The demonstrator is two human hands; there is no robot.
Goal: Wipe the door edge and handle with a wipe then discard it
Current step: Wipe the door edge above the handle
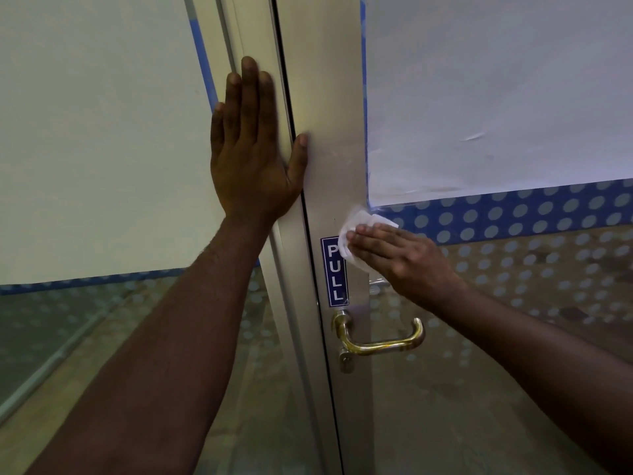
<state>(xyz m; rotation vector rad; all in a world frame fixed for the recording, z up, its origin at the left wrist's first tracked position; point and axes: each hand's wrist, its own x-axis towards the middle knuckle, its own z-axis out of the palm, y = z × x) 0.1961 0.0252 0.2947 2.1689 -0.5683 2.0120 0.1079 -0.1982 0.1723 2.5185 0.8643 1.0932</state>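
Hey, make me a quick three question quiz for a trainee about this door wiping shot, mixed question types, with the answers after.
1. True or false: the wipe is touching the brass handle.
2. Which hand presses the wipe to the door frame? A) left hand B) right hand
3. Fill in: the blue sticker above the handle reads ____.

Key: 1. False, it sits higher up, overlapping the sticker's top. 2. B; the left hand lies flat, empty, across the frame seam. 3. PULL.
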